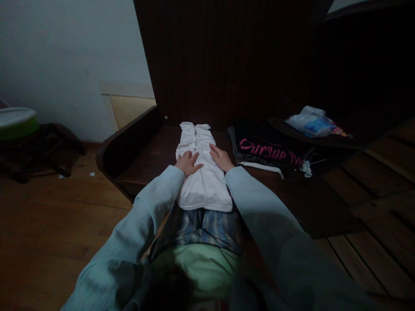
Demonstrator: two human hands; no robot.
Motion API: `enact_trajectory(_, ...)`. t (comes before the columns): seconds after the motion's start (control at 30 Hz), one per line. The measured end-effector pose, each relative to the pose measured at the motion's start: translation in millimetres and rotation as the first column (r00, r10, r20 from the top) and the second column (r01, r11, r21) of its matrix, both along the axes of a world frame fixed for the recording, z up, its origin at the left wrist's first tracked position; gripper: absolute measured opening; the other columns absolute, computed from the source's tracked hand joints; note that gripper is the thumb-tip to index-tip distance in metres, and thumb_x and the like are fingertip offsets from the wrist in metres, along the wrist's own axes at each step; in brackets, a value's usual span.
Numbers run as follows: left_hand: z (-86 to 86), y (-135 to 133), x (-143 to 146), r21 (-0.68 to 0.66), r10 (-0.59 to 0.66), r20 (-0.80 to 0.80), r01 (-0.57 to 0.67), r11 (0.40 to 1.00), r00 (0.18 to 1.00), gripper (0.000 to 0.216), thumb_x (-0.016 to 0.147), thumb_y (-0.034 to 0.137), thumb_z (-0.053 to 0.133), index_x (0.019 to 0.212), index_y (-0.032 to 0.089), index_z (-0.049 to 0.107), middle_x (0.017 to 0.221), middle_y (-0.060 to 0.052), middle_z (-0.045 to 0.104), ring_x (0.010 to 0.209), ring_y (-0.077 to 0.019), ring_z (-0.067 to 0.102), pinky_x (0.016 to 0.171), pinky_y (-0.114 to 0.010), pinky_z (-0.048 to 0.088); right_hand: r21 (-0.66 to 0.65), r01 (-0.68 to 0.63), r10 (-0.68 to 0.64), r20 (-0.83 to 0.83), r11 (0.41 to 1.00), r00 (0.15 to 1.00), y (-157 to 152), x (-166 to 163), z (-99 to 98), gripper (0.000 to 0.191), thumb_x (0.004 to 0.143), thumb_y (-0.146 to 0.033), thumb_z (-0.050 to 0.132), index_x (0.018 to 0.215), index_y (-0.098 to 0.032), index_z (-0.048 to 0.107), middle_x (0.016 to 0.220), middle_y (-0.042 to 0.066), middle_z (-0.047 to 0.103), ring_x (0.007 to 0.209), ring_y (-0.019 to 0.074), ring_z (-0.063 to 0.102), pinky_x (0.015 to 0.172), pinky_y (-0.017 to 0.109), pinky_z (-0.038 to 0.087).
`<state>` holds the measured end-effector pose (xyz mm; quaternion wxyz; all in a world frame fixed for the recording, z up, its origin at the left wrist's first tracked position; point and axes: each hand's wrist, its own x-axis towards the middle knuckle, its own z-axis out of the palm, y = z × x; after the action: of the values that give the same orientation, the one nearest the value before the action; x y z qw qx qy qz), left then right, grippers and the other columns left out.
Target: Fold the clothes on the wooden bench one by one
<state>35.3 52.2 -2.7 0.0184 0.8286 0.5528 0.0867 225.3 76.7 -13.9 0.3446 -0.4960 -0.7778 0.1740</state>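
A white garment (205,190), folded lengthwise into a long strip, lies on the dark wooden surface in front of me, its near end reaching my lap. My left hand (188,163) rests on the left part of the cloth, fingers spread. Against its right edge lies my right hand (221,157), fingers stretched out over the fabric. Both palms face down, and neither hand grips the cloth. Small creases and a gathered line run down the middle of the garment. Below its near hem, plaid shorts (210,226) cover my lap.
To the right sits a folded black garment (259,144) with pink lettering. Beyond it, a plastic packet (311,121) lies on a dark curved surface. The bench has a raised wooden side (126,129) on the left. A stool (42,147) holding a green-and-white container (19,123) stands farther left.
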Motion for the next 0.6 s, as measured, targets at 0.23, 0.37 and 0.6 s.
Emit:
enact_trajectory(0.23, -5.8, 1.6, -4.1, 0.122, -0.338, 0.087, 0.327, 0.937, 0.937, 0.045, 0.085, 0.038, 0.037, 0.127, 0.022, 0.042, 0.138, -0.010, 0.035, 0.127, -0.0243, 0.029, 0.102, -0.043, 0.023, -0.073, -0.115, 0.136, 0.428, 0.991, 0.894, -11.6, 11.8, -5.7, 0.056, 0.084, -0.044, 0.043, 0.134, -0.022, 0.033, 0.143, 0.008, 0.027, 0.133, 0.0227, 0.018, 0.106, 0.047, 0.014)
enact_trajectory(0.37, -10.6, 5.2, -8.4, 0.107, -0.313, 0.185, 0.297, 0.949, 0.932, 0.049, 0.087, 0.037, 0.034, 0.129, 0.013, 0.040, 0.135, -0.013, 0.040, 0.125, -0.0197, 0.034, 0.103, -0.035, 0.027, -0.050, -0.131, 0.140, 0.402, 0.990, 0.905, -13.3, 11.1, -3.1, 0.054, 0.082, -0.044, 0.047, 0.130, -0.021, 0.040, 0.140, 0.009, 0.033, 0.132, 0.0242, 0.022, 0.106, 0.049, 0.013)
enact_trajectory(0.6, -12.4, 0.2, -16.1, -0.038, -0.270, 0.084, 0.274, 0.961, 0.959, 0.060, 0.082, 0.050, 0.040, 0.130, 0.012, 0.039, 0.139, -0.014, 0.033, 0.130, -0.0254, 0.027, 0.105, -0.042, 0.022, -0.017, -0.037, 0.039, 0.094, 0.999, 0.995, -2.1, -8.7, 15.7, 0.023, 0.081, -0.025, 0.047, 0.090, -0.014, 0.065, 0.090, 0.005, 0.067, 0.083, 0.0138, 0.060, 0.077, 0.024, 0.043)
